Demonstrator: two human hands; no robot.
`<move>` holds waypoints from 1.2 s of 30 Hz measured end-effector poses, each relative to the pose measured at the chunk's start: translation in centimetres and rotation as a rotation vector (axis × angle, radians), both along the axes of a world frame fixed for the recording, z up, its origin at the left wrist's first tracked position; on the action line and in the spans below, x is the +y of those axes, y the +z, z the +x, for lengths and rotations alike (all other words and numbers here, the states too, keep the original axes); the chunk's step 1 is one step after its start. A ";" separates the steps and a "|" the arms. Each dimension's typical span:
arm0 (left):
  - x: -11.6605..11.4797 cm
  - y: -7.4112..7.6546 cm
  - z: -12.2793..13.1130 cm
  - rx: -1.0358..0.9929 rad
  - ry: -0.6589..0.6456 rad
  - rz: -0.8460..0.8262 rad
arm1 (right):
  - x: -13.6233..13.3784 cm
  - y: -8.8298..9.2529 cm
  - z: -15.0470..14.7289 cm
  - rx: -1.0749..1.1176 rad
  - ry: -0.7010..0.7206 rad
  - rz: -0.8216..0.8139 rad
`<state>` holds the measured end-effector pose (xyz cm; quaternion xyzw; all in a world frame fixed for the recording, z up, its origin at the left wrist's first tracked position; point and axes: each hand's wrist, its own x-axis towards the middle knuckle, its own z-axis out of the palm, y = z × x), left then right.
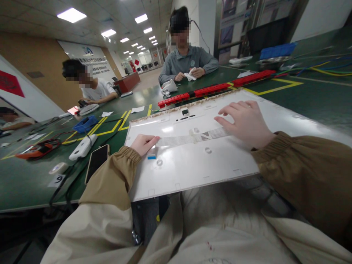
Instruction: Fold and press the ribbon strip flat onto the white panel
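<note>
White panel (181, 172), mid-frame: probably stiff, slick; hold by edges. Left hand (143, 144), at ribbon cable (176, 140): opening, hold unclear. Right hand (246, 123): half-open, empty.

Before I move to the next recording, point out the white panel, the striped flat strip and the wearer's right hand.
White panel (184, 165): head view, bare surface near its middle.
Striped flat strip (180, 140): head view, left half of its striped length.
Right hand (246, 123): head view, back of the hand.

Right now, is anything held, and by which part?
Left hand touches the flat cable near its blue end; grip cannot be told. Right hand: no clear hold.
</note>
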<state>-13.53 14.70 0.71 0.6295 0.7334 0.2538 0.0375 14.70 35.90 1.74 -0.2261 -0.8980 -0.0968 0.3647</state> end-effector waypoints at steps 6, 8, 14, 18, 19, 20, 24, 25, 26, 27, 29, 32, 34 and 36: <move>-0.1 0.0 -0.1 0.012 0.026 -0.014 | 1.8 -0.6 1.2 -0.091 -0.122 -0.218; 0.0 0.0 -0.1 0.015 0.033 -0.017 | 1.9 -0.6 1.3 -0.135 -0.104 -0.279; 0.1 0.0 -0.2 0.024 0.054 -0.028 | 0.9 0.9 2.3 0.161 -0.059 -0.594; 0.1 0.0 -0.1 0.014 0.057 -0.036 | -0.6 1.0 2.8 0.575 0.098 -0.993; 0.1 0.0 0.0 0.009 0.058 -0.039 | -1.1 0.9 2.8 0.636 0.156 -1.090; 0.1 0.0 0.0 0.003 0.059 -0.043 | -1.7 0.8 2.7 0.681 0.205 -1.170; 0.1 0.1 0.2 -0.033 0.060 -0.045 | -3.7 0.5 2.3 0.791 0.264 -1.327; 0.1 0.2 0.3 -0.047 0.062 -0.041 | -4.0 0.6 2.3 0.830 0.278 -1.352; 0.1 0.2 0.3 -0.065 0.065 -0.035 | -4.3 0.6 2.4 0.871 0.308 -1.395; 0.1 0.2 0.4 -0.086 0.070 -0.028 | -4.4 0.7 2.6 0.911 0.348 -1.442; 0.1 0.2 0.5 -0.134 0.080 -0.017 | -4.8 0.6 3.2 0.962 0.401 -1.501; 0.0 0.2 0.7 -0.205 0.094 -0.002 | -5.5 -0.2 4.4 0.895 0.233 -1.281; 0.0 0.1 0.9 -0.249 0.115 0.021 | -6.0 -1.1 5.1 0.638 0.039 -0.993; 0.0 0.1 1.0 -0.287 0.140 0.047 | -6.3 -1.8 5.6 0.366 -0.095 -0.807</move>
